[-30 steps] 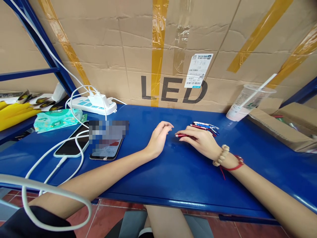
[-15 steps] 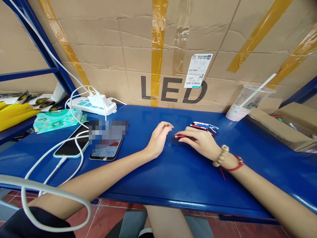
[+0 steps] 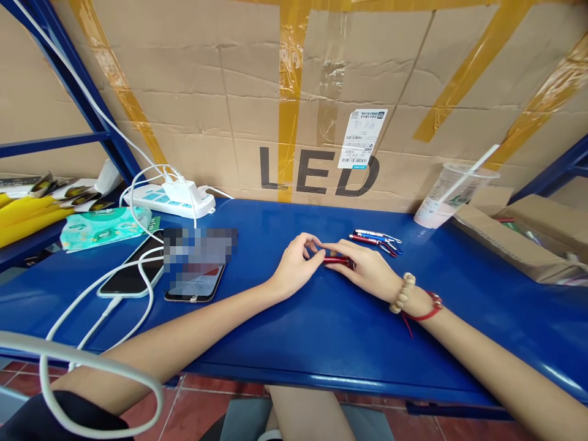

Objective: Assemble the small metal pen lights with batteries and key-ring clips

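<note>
My right hand [image 3: 367, 267] pinches a slim red metal tube [image 3: 337, 260], which looks like a keychain flashlight, between thumb and fingers just above the blue table. From the other side my left hand [image 3: 298, 264] has its thumb and fingers closed at the tube's left end, partly hiding it. The fingertips of both hands meet there. Behind my right hand, a similar red tube [image 3: 365, 239] with a red carabiner clip lies beside a blue tube [image 3: 371, 233] with a blue clip.
Two phones [image 3: 202, 285] [image 3: 131, 275] lie at left among white cables. Behind them are a power strip [image 3: 160, 201] and a green tissue pack [image 3: 108, 226]. A plastic cup [image 3: 432, 211] with a straw and an open cardboard box [image 3: 500, 245] stand at right. A large carton [image 3: 206, 110] backs the table.
My right hand has drawn the red tube towards me, away from the other tubes. My left hand has moved right and closed at the tube's left end.
</note>
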Demonstrator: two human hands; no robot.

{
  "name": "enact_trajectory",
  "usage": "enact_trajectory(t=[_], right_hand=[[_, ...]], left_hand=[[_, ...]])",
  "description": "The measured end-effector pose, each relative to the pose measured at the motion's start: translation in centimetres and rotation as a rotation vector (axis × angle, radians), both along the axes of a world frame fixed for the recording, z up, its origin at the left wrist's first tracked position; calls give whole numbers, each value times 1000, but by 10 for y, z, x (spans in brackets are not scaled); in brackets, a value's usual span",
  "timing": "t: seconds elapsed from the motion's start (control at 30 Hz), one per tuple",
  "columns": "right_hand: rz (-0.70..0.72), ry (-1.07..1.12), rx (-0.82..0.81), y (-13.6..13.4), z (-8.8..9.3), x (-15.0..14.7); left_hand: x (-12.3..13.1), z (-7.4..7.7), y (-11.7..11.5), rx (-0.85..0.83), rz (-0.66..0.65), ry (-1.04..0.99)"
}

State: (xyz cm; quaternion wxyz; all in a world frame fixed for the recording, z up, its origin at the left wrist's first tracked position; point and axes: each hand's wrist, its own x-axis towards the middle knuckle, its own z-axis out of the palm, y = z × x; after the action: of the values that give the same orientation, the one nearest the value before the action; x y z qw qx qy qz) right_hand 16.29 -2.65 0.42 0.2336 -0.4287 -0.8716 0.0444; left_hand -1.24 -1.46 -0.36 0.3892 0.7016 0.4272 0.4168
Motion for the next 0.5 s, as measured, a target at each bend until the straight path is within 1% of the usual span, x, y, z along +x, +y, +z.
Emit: enact_trajectory(t=[0.13,0.27,0.37,0.5], right_hand=[[5,5,-13,2,-3,0],[-2,8,-9,5,-3,2],[-28,0,13,6,-4,4],[-67,-28,40,6,-3,4]], left_hand=[[-1,-1,1,71,-53,119],[-2,-4,2,175,-48,288],[-3,-5,1,225,-12,423],[-6,-2,-1,297,37,617]])
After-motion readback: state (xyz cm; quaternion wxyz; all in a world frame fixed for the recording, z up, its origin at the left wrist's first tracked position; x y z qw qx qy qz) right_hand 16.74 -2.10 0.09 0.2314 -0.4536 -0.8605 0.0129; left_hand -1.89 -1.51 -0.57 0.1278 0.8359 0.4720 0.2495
